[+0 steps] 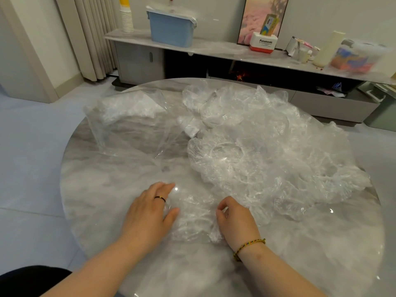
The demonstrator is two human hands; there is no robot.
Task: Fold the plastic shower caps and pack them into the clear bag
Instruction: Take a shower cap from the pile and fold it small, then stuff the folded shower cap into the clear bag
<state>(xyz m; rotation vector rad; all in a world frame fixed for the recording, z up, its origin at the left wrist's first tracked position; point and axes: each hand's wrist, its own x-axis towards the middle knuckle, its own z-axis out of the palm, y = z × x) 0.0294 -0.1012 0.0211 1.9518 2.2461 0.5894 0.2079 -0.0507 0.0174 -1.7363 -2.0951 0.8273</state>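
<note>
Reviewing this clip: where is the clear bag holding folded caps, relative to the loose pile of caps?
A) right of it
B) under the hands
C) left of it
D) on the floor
C: the clear bag sits on the table's far left, with the loose pile to its right.

The counter [300, 264] is grey-and-white veined marble; the shower cap [192, 215] under my fingers [165, 187] and the heap of caps [267, 151] toward the far right edge are clear with a whitish sheen, and the clear bag [128, 121] near the far left edge shows white inside. My left hand [150, 213] wears a black ring [160, 198], and the bracelet [249, 246] beside my right hand [235, 219] is mostly yellow with red and green flecks.
</note>
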